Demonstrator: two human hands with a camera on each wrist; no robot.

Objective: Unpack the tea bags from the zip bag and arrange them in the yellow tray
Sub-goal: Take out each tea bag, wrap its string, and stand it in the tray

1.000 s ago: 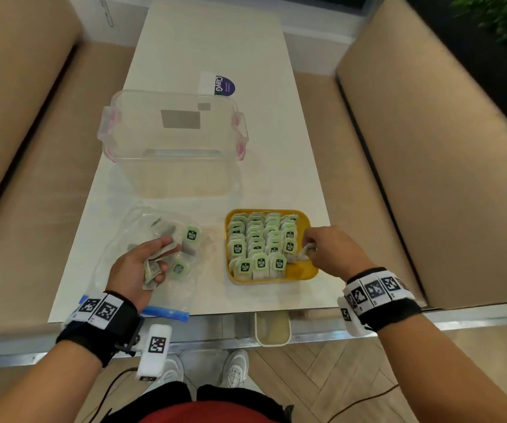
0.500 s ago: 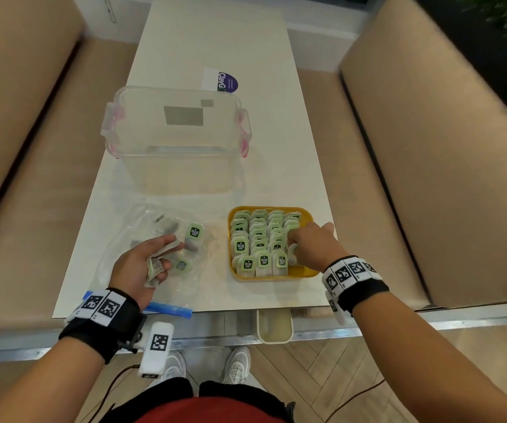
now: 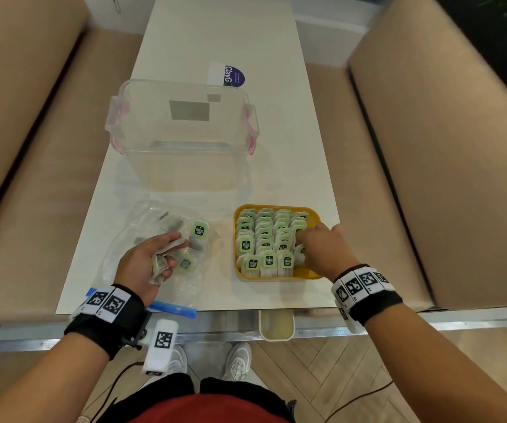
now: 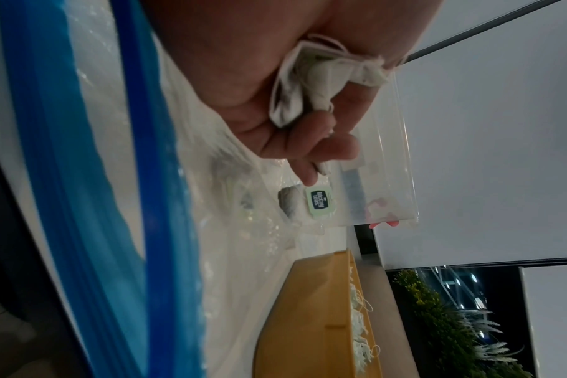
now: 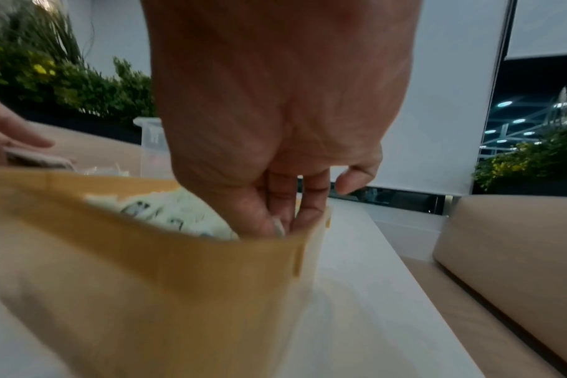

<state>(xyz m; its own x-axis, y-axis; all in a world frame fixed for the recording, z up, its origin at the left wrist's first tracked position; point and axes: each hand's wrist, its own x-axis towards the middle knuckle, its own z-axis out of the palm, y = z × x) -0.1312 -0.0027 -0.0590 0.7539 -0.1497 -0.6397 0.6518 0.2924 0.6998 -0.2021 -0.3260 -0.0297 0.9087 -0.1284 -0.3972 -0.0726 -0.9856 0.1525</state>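
1. Tea bags (image 3: 264, 239): most already stand in rows in the yellow tray (image 3: 276, 276), near-right part of the bench (image 3: 316, 148). Tags face up, rows run near to far.
2. Right hand (image 3: 325, 251) sits over the tray's right column, fingers (image 5: 277, 204) pointing down into the gap between the rows and the tray's right wall. Whether they pinch a bag there I cannot tell; the tips are buried behind the tray wall in the wrist view.
3. Left hand (image 3: 147, 261) lies palm up on the zip bag (image 3: 142, 227), left of the tray, fingers curled round a small clutch of held tea bags (image 4: 311, 84).
4. A few loose bags (image 3: 199, 230) remain inside the zip bag, just far of the left fingers.
5. Key relation, as I read it: the open slot is the tray's right column, directly under the right fingers; supply is to the left, in the left hand. The next transfer would run left to right, across the full rows.
6. Risk, my guess: dragging a bag's string over standing rows tips them.
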